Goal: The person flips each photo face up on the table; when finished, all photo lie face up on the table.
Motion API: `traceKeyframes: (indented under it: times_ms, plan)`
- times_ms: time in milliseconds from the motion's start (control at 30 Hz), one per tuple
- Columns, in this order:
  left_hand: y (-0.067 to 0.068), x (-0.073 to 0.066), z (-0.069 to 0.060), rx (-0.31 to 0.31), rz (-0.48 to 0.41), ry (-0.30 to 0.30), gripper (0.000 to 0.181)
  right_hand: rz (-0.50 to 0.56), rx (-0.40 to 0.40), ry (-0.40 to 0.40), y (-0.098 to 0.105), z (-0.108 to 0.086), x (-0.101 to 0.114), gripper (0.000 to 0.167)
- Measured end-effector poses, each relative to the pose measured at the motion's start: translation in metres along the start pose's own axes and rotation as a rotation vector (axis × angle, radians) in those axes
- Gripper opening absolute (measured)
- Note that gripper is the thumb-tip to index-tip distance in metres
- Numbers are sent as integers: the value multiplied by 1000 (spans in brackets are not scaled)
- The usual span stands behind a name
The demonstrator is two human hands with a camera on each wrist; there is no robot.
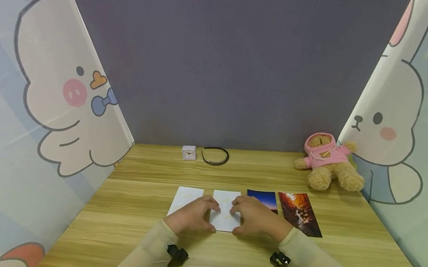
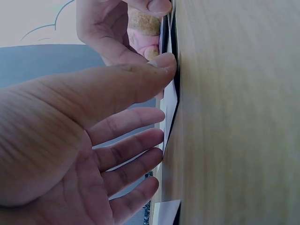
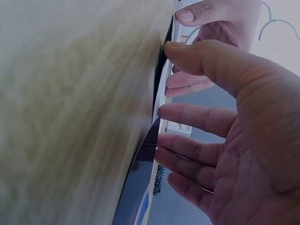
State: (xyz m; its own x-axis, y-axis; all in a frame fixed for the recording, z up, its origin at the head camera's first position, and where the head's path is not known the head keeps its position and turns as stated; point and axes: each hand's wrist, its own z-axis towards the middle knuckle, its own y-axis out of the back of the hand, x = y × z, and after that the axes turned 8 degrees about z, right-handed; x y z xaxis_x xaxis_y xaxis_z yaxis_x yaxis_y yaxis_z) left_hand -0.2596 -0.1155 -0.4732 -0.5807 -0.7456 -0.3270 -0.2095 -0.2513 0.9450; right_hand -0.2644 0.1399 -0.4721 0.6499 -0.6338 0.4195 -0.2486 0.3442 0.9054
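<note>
A white card lies on the table between the two hands. My left hand touches its left side, thumb at the near corner and index finger on the surface. My right hand touches the right side in the same way. The left wrist view shows the left hand with its thumb tip at the edge of the white card, other fingers loosely extended. In the right wrist view the right hand has its thumb low against the card's edge, fingers extended.
Another white card lies to the left. On the right are a blue-purple picture, partly behind the right hand, and a red autumn picture. Farther back are a small clock, a black headband and a teddy bear.
</note>
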Motion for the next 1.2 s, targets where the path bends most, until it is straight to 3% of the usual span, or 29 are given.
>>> traceKeyframes:
  times_ms: [433, 967, 1200]
  plan:
    - [0, -1, -1, 15, -12, 21, 58, 44, -41, 50, 2, 0, -1, 34]
    - [1, 5, -2, -9, -76, -22, 25, 106, -40, 63, 4, 0, -4, 21]
    - [0, 9, -1, -52, -132, -30, 24, 72, -32, 77, 6, -1, -4, 23]
